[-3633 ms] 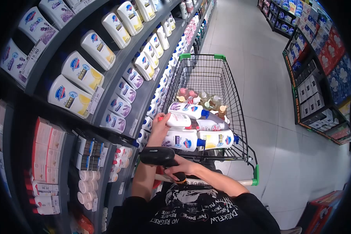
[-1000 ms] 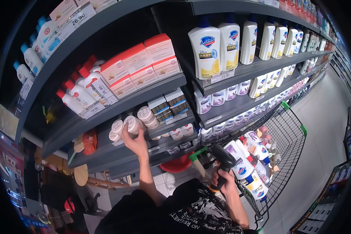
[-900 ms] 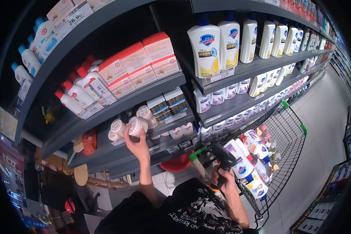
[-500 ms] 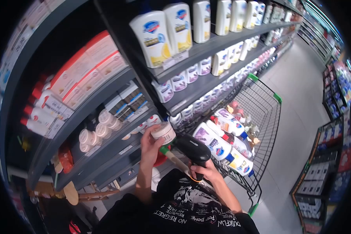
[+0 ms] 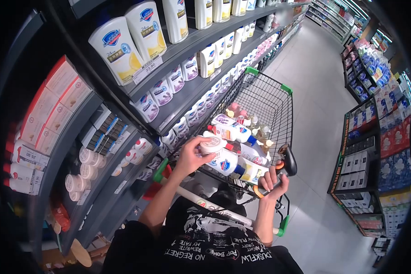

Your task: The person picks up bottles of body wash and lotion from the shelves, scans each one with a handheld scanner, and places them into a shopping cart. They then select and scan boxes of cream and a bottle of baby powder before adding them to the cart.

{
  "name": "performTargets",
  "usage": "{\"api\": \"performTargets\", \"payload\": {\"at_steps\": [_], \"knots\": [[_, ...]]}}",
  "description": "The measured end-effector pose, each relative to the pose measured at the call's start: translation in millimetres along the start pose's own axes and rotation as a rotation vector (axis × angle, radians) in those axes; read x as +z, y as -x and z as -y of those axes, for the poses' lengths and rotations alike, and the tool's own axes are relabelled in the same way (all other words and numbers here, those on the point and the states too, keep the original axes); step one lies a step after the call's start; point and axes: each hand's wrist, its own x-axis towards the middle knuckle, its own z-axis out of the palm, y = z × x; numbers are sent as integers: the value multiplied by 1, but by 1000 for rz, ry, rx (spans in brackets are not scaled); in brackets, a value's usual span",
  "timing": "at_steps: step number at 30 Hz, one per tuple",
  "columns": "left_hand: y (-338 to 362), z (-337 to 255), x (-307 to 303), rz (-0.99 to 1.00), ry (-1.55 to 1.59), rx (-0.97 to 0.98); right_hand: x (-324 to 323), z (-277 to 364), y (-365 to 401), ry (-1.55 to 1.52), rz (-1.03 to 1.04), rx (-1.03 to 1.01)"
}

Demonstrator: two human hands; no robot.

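My left hand (image 5: 191, 156) is closed around a small round pale-pink jar (image 5: 212, 145), its lid facing up. The jar is over the near end of the shopping cart (image 5: 268, 90), above the bottles lying there. A black barcode scanner (image 5: 287, 160) with orange trim is gripped in my right hand (image 5: 274, 183), at the cart's near right side. Beneath the jar lie white pump-type bottles (image 5: 224, 163) with blue and red caps. Smaller bottles with pink and yellowish tops (image 5: 260, 132) stand or lie farther in. My fingers partly hide the jar's side.
Shelves on the left carry white body-wash bottles (image 5: 117, 51), red-and-white boxes (image 5: 55, 107) and stacked pale jars (image 5: 78, 182). The cart's white handle (image 5: 205, 201) crosses in front of my body. Display stands (image 5: 353, 160) line the aisle's right side.
My left hand has carried the jar from beside the shelf to above the cart. My right hand has moved the scanner away from the jar, to the right. The view has turned right.
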Motion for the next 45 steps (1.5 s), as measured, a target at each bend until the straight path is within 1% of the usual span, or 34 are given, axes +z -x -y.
{"api": "performTargets", "payload": {"at_steps": [1,2,4,6,7,8,10,11,13,17,19,22,23,24,26,28,29,30,31,33,34,35,36,38,39,40,42,43,45], "knots": [[-12,4,7,56,-72,52,-1,2,1,-14,-8,-15],[-25,5,15,79,-162,52,-3,2,1,-12,-3,2],[-45,13,34,68,-414,192,-2,-4,-2,29,11,65],[-65,37,57,169,-532,228,2,-12,-3,36,-44,143],[-74,52,67,225,-502,262,4,-15,-3,61,-37,161],[-79,53,77,289,-559,204,5,-16,-4,88,-30,180],[-84,58,92,356,-632,154,3,-15,-2,99,-39,181],[-88,68,96,355,-629,159,2,-14,-1,104,-46,174],[-97,93,103,471,-632,156,1,-13,0,110,-53,166],[-102,105,98,496,-648,98,2,-13,0,111,-70,174],[-99,109,92,454,-647,160,0,-14,0,98,-79,186],[-89,94,72,434,-647,169,-2,-15,0,88,-108,207],[-83,86,63,403,-589,188,-1,-15,0,98,-105,211],[-71,66,50,306,-520,252,2,-17,0,122,-85,216],[-43,24,18,88,-445,318,-1,-21,1,128,-81,239],[-12,10,-13,-220,-181,257,2,-30,0,88,-60,283],[6,1,-31,-420,-248,295,5,-37,-1,75,-46,320],[24,1,-46,-617,-191,238,10,-44,-2,65,-35,347],[42,12,-66,-808,-225,222,16,-51,-4,87,-23,389],[82,9,-101,-1094,-213,230,30,-69,-7,119,-3,510],[99,5,-117,-1238,-271,235,37,-78,-9,143,9,563],[117,12,-138,-1350,-447,257,42,-88,-12,159,53,627],[131,12,-154,-1429,-229,254,46,-98,-14,161,94,685],[149,3,-184,-1622,-585,170,52,-116,-16,196,143,785],[153,-7,-195,-1632,-673,222,53,-124,-15,195,160,828],[154,-13,-206,-1649,-665,221,52,-130,-15,198,179,874],[154,-24,-227,-1529,-750,298,45,-139,-10,183,173,954],[153,-27,-236,-1543,-749,298,42,-141,-5,163,163,967],[152,-28,-252,-1280,-748,197,34,-143,4,147,127,987]]}}
